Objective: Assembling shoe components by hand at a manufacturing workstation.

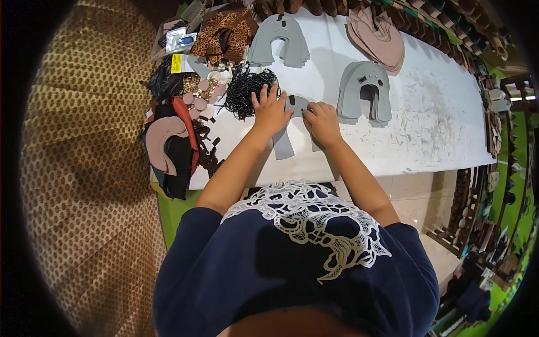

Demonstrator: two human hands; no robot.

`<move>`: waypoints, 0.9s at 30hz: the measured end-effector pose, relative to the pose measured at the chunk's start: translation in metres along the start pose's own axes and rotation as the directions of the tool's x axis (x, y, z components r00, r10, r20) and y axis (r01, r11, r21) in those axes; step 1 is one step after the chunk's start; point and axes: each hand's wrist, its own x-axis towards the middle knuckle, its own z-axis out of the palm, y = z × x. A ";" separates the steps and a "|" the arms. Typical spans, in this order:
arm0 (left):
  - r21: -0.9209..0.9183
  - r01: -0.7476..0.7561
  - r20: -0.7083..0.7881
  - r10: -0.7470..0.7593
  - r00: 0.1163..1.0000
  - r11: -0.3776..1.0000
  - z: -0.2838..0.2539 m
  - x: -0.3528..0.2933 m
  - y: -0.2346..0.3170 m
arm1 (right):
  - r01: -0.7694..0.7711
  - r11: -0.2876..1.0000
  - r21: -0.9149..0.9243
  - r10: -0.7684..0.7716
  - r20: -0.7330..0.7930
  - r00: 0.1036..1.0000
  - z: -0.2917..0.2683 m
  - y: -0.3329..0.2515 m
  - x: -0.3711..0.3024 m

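Observation:
A grey U-shaped shoe-upper piece lies on the white table between my hands, a small dark patch at the top of its curve. My left hand rests over its left side with fingers spread, the thumb touching the piece and the fingertips reaching the tangle of black cord. On its right side, the fingers of my right hand are curled and pressed together at the edge; whatever they pinch is hidden. Right of that hand sits a stack of similar grey pieces with dark patches.
Another grey stack, leopard-print pieces and pink pieces lie farther back. At left are pink discs with gold bits, dark brown strips and a pink curved piece. Shoe racks stand right; patterned cloth hangs left.

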 end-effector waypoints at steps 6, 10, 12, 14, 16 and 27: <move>-0.029 0.039 0.155 -0.034 0.987 0.999 -0.019 0.016 0.005 | 0.035 0.999 0.027 -0.035 0.002 0.999 -0.001 0.007 -0.005; -0.049 0.041 0.227 -0.029 0.973 0.998 -0.020 0.024 0.000 | 0.033 0.999 0.037 -0.033 0.002 0.999 0.001 0.009 -0.006; -0.063 0.015 0.230 0.000 0.973 0.998 -0.020 0.026 -0.002 | 0.037 0.999 0.039 -0.037 -0.011 0.999 0.001 0.009 -0.005; -0.126 -0.044 0.193 0.068 0.979 0.991 -0.019 0.027 -0.002 | 0.035 0.998 0.042 -0.034 -0.024 0.999 0.000 0.009 -0.005; -0.133 -0.047 0.199 0.073 0.977 0.990 -0.019 0.028 -0.002 | 0.048 0.999 0.026 -0.047 -0.023 0.999 0.000 0.009 -0.005; -0.167 -0.043 0.190 0.075 0.979 0.985 -0.019 0.024 0.011 | 0.018 0.995 -0.098 -0.013 0.058 0.998 -0.006 -0.003 -0.011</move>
